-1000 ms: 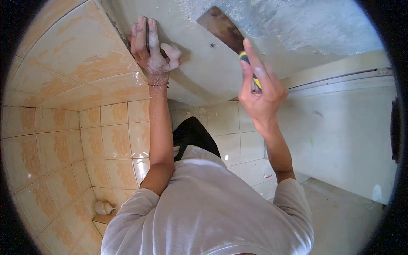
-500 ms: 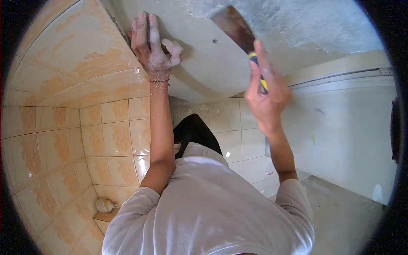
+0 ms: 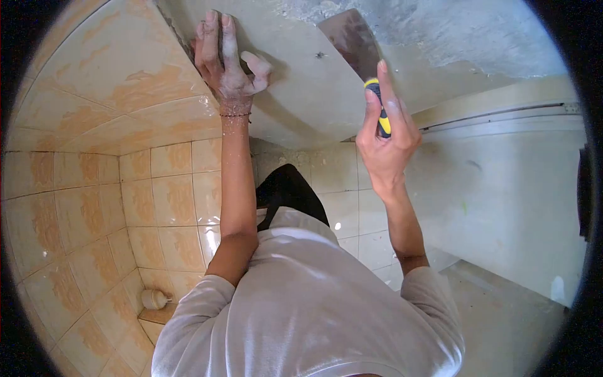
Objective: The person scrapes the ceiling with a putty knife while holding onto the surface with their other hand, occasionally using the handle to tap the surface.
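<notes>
- While the smooth, pale grey painted surface (image 3: pixel 289 81) lies whole between your two sets of fingers, a rough, mottled blue-grey patch (image 3: pixel 452 31) spreads beyond your right fingertips; the work looks partly done.
- Judging by that contrast, the rough patch seems stripped, and the smooth coat nearest your fingers seems left; how much lies out of view, you cannot tell.
- Your right hand (image 3: pixel 389 135) is closed round the yellow-and-black handle of a broad, flat metal scraper (image 3: pixel 352 45), index finger stretched along it towards the blade.
- The blade reaches ahead of those fingers to the ragged border of the rough patch; whether its edge presses there is unclear.
- Your left hand (image 3: pixel 231 78), dusted white, holds nothing: its longer fingers lie extended against the surface, thumb side bent.
- A small dark mark (image 3: pixel 320 55) sits between your left fingers and the blade.
- Just beside your left fingers runs glossy cream-and-orange wall tiling (image 3: pixel 144 81).
- Past your right fingers, a flat, off-white panel (image 3: pixel 502 195) stands below a pale rail (image 3: pixel 496 119).
</notes>
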The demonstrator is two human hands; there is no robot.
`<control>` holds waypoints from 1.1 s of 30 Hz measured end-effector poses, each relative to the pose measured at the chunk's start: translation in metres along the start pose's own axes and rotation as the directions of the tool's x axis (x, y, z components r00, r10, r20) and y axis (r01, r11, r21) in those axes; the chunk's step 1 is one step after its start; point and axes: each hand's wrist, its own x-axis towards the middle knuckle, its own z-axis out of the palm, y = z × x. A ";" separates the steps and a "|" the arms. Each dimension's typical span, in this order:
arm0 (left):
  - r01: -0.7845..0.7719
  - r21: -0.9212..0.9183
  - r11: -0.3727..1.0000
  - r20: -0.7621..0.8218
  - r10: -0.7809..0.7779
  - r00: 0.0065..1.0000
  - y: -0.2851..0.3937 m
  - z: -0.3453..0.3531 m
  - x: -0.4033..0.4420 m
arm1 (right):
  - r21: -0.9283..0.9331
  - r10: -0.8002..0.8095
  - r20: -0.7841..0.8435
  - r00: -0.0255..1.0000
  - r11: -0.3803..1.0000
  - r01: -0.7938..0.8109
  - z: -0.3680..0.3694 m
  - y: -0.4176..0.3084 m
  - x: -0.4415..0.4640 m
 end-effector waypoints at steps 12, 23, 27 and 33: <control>0.023 0.002 1.000 0.027 -0.023 0.999 0.002 -0.003 -0.004 | -0.004 0.083 -0.037 0.996 0.997 -0.083 0.011 -0.013 -0.014; 0.016 0.012 1.000 0.041 -0.017 0.999 -0.002 -0.001 -0.005 | 0.084 0.113 -0.059 0.992 0.991 -0.108 0.013 -0.008 -0.021; -0.002 -0.031 1.000 0.028 0.003 1.000 -0.003 -0.002 -0.005 | 0.139 0.110 -0.107 0.988 0.986 -0.095 0.020 -0.006 -0.032; 0.045 -0.016 0.999 0.025 -0.045 0.999 -0.003 0.003 -0.006 | 0.151 0.118 0.003 0.993 0.982 -0.117 0.019 0.007 -0.030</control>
